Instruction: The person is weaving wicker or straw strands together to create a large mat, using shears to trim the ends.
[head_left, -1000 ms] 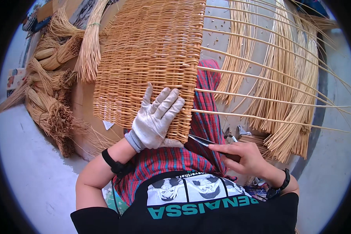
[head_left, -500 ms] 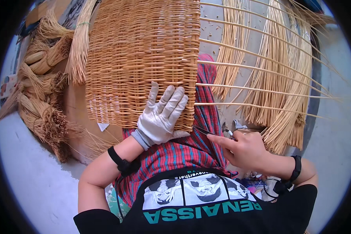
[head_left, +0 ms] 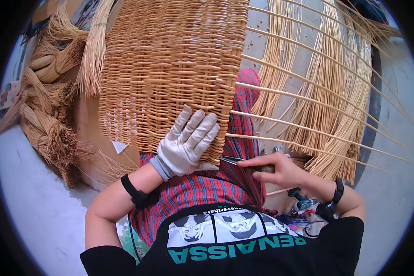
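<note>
A woven wicker panel [head_left: 170, 78] of tan rods lies before me, its lower edge at my lap. My left hand [head_left: 188, 142], in a whitish work glove, rests flat on its lower right corner, fingers stretched out and thumb along the near edge. My bare right hand [head_left: 280, 169] is closed around a knife [head_left: 232, 160] with a narrow pointed blade, index finger stretched along it. The blade's tip is at the panel's lower right corner; whether it touches the weave I cannot tell. Long loose rods [head_left: 280, 139] stick out from the panel's right side.
Coiled bundles of thin rods [head_left: 55, 133] are piled at the left, with an upright bundle [head_left: 95, 50] beside the panel. More long straight rods [head_left: 317, 110] lie on the floor at the right. A green-and-black tool [head_left: 302, 202] lies near my right forearm.
The panel's lower right corner has shifted down and slightly left, tilting the protruding rods downward. My left hand has moved with it. My right hand and the knife have moved slightly left and down.
</note>
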